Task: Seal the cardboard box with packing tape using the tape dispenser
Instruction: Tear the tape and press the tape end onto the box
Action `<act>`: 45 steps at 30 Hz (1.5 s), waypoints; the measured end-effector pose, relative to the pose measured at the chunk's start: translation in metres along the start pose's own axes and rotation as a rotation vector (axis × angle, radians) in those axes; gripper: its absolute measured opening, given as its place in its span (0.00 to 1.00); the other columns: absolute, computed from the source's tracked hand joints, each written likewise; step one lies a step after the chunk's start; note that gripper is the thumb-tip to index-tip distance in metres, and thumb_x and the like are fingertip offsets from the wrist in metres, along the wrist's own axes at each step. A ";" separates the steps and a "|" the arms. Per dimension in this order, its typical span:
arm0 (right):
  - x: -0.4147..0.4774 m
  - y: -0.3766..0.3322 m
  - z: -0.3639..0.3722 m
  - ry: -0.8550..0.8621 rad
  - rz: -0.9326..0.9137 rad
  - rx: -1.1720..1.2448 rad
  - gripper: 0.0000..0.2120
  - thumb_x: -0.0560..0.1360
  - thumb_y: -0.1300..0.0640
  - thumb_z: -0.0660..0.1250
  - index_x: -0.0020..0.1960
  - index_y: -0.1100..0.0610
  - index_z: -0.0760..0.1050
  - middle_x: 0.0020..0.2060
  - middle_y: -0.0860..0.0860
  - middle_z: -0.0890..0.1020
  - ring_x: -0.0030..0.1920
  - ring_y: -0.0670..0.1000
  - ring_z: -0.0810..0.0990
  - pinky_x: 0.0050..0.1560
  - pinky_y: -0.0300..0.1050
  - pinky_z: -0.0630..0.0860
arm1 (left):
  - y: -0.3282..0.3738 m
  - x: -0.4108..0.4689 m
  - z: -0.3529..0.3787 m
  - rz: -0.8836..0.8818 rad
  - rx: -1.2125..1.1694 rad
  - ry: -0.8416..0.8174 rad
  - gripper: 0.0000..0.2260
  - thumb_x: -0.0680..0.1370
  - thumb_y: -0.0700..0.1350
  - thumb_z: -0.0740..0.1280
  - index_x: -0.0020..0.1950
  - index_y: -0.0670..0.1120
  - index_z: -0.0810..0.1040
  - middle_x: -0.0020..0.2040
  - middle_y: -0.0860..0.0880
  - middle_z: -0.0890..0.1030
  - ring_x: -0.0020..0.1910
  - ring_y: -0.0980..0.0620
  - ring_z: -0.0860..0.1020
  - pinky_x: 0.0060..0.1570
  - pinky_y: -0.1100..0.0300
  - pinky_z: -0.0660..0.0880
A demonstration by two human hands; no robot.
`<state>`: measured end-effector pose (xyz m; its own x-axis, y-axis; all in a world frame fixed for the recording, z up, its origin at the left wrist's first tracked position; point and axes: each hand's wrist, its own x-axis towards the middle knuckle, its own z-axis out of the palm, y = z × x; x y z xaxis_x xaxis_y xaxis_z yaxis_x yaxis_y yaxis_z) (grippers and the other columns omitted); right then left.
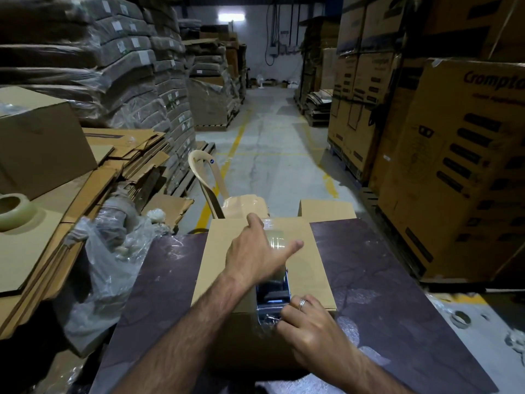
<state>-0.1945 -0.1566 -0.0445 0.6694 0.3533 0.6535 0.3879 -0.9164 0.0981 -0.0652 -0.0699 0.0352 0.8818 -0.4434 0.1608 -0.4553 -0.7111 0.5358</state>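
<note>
- Cardboard box (pixel 309 268) sits on the desk (pixel 383 280), tape (pixel 274 237) running far-to-near along its top
- Left hand (pixel 261 251) presses flat on it
- Right hand (pixel 309 328) grips the tape dispenser (pixel 272 291) at the near edge

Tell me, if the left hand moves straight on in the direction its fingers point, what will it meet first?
The left hand lies flat on the cardboard box, its fingers pointing to the far edge. Beyond that edge the first thing seems to be the beige plastic chair, though depth is unclear.
</note>
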 end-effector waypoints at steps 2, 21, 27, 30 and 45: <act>0.000 -0.002 0.002 0.018 0.025 0.014 0.10 0.71 0.68 0.57 0.37 0.56 0.71 0.31 0.52 0.73 0.33 0.52 0.70 0.34 0.45 0.71 | -0.005 -0.015 0.007 0.047 0.056 0.046 0.37 0.66 0.71 0.67 0.62 0.48 0.61 0.55 0.48 0.76 0.51 0.45 0.78 0.46 0.54 0.75; -0.010 -0.033 0.004 0.025 0.087 -0.049 0.18 0.80 0.62 0.52 0.34 0.55 0.71 0.31 0.50 0.73 0.36 0.49 0.65 0.37 0.41 0.61 | 0.000 0.011 -0.003 0.005 0.021 -0.053 0.32 0.73 0.68 0.62 0.63 0.44 0.62 0.51 0.45 0.78 0.47 0.45 0.79 0.47 0.50 0.78; -0.018 -0.035 0.017 0.061 0.105 -0.053 0.12 0.71 0.64 0.69 0.34 0.56 0.68 0.30 0.52 0.72 0.33 0.51 0.66 0.35 0.44 0.62 | -0.010 -0.028 0.020 0.080 0.171 0.227 0.32 0.74 0.67 0.61 0.67 0.47 0.61 0.55 0.47 0.73 0.49 0.47 0.77 0.44 0.53 0.76; -0.017 -0.036 0.016 0.072 0.104 -0.024 0.15 0.78 0.64 0.58 0.33 0.57 0.71 0.30 0.52 0.72 0.34 0.51 0.66 0.34 0.44 0.65 | -0.010 -0.018 0.022 0.155 0.184 0.244 0.23 0.78 0.60 0.58 0.65 0.46 0.64 0.54 0.45 0.73 0.45 0.45 0.77 0.40 0.53 0.74; -0.033 -0.045 0.017 0.013 0.061 0.005 0.16 0.79 0.64 0.52 0.33 0.55 0.64 0.28 0.52 0.67 0.31 0.51 0.64 0.30 0.44 0.64 | -0.004 -0.013 0.013 0.040 0.116 0.069 0.42 0.64 0.74 0.66 0.63 0.46 0.58 0.54 0.46 0.74 0.47 0.45 0.78 0.44 0.51 0.80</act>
<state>-0.2226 -0.1240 -0.0832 0.6838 0.2944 0.6676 0.3497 -0.9353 0.0543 -0.0769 -0.0684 0.0202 0.8671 -0.4369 0.2392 -0.4980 -0.7535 0.4292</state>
